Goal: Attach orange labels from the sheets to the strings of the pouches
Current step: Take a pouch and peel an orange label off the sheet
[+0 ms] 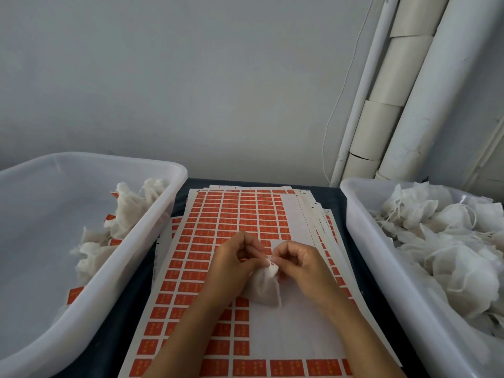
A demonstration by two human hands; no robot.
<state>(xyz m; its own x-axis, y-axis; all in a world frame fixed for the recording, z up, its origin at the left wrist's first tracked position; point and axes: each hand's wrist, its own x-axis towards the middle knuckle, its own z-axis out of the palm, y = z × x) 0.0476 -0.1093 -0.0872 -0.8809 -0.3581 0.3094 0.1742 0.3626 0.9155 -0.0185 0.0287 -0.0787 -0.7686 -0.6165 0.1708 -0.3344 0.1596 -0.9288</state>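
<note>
At lower centre, your left hand and right hand both pinch the tied neck of a pouch hanging over the label sheets

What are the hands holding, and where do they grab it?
A small white pouch. Both hands, left and right, pinch it at its gathered top, where the string is; the rest hangs below.
</note>
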